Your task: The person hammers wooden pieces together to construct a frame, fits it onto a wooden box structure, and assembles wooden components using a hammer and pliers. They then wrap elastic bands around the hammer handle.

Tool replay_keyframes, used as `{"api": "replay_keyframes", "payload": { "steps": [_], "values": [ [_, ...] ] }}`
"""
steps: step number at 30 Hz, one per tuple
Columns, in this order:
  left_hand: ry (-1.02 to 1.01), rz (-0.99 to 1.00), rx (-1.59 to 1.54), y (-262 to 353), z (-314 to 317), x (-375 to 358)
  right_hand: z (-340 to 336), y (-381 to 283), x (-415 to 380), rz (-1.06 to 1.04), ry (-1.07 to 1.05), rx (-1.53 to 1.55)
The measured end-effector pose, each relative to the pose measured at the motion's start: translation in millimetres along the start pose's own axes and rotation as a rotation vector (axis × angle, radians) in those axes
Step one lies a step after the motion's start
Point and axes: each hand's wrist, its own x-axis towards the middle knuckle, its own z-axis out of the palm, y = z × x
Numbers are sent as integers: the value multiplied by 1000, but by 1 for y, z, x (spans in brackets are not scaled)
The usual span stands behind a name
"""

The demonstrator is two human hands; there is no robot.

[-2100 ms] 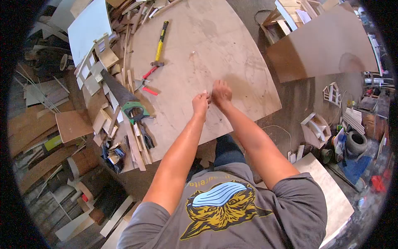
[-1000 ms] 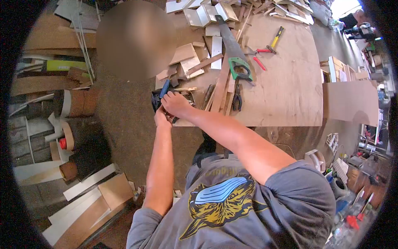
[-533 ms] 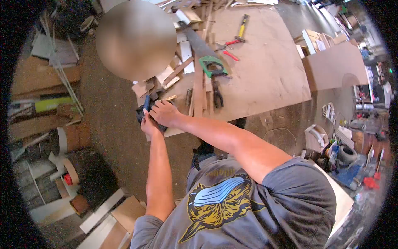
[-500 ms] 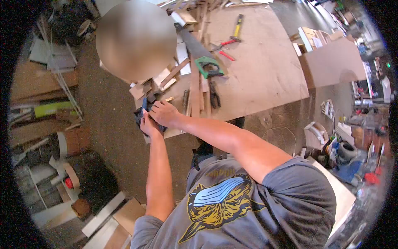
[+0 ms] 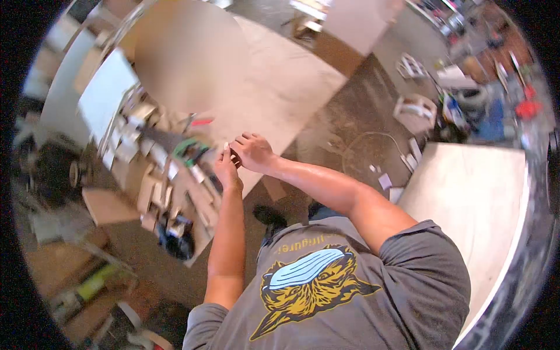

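My left hand (image 5: 227, 167) and my right hand (image 5: 254, 153) meet over the near edge of the wooden worktable (image 5: 291, 81). Both are closed, the left in a pinch and the right with curled fingers. Anything small between them is hidden by the fingers. To the left of my hands lies a handsaw with a green handle (image 5: 189, 153), its blade blurred. A dark, crumpled-looking bundle (image 5: 177, 245) sits at the table's near corner, apart from both hands.
Wood offcuts (image 5: 153, 189) crowd the table's left side. A red-handled tool (image 5: 202, 122) lies past the saw. On the right are a pale board (image 5: 472, 181) and a cable (image 5: 379, 135) on the floor. A blurred round patch covers part of the far table.
My view has swung to the right. Both hands have left the dark bundle at the table corner and moved along the table's edge, staying together.
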Motion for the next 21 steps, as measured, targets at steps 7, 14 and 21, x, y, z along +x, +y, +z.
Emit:
{"api": "replay_keyframes", "payload": {
  "steps": [7, 14, 21],
  "values": [
    [-388, -80, 83, -85, 225, -45, -142, 171, -106, 346, 91, -96],
    [-652, -190, 242, -130, 387, -122, -236, 281, -202, 573, 290, -314],
    [-844, -323, 323, -185, 487, -118, -280, 360, -243, 789, 252, -268]
  ]
}}
